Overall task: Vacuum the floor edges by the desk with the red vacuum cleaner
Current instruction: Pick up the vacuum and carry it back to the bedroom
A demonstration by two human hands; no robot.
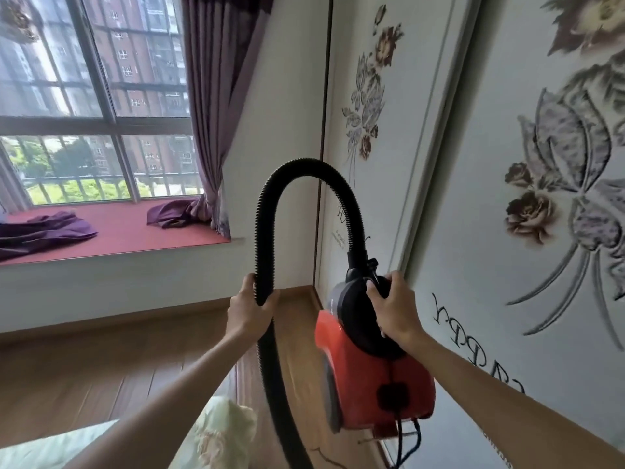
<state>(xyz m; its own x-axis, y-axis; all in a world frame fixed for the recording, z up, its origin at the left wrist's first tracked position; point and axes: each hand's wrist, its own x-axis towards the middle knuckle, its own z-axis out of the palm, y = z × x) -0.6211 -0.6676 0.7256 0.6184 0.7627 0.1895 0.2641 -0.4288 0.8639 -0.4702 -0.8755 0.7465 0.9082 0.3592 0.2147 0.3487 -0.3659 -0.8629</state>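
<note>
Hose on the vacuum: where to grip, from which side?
Grip the hose on its straight ribbed run below the arch, coming from the left, where the left hand wraps it. The far end plugs into the vacuum, held by the right hand.

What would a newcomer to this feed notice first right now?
The red vacuum cleaner is held up at centre right, with the right hand gripping its black top. Its black hose arches high across the middle, and the left hand holds it lower down. Behind them, large flower prints cover the white panels on the right.
</note>
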